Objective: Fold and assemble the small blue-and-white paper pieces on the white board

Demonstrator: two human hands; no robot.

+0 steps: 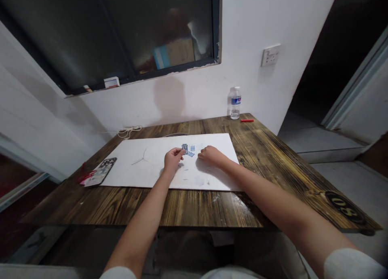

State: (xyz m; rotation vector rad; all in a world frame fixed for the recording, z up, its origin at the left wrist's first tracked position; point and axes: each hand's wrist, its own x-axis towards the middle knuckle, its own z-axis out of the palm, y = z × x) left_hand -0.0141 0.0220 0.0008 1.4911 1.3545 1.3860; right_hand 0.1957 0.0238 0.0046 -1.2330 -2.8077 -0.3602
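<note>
My left hand (172,160) is over the middle of a white board (157,176), its thumb and fingers pinched at the edge of a small dark-blue patterned piece (184,148). Right beside that piece are small blue striped marks or pieces (192,148); I cannot tell whether they are drawn or loose. Opposite, my right hand (211,155) rests on the board with its fingers curled together, the tips pointing toward the blue stripes. Whatever its fingers may hold is hidden. A few thin dark lines (143,158) show on the board to the left.
A phone-like flat object (101,172) lies on the board's left end, beside something red (86,176). A white cord (129,130) sits at the back left of the wooden table (194,208). A water bottle (235,104) and a red pen-like stick (247,120) are at the back right.
</note>
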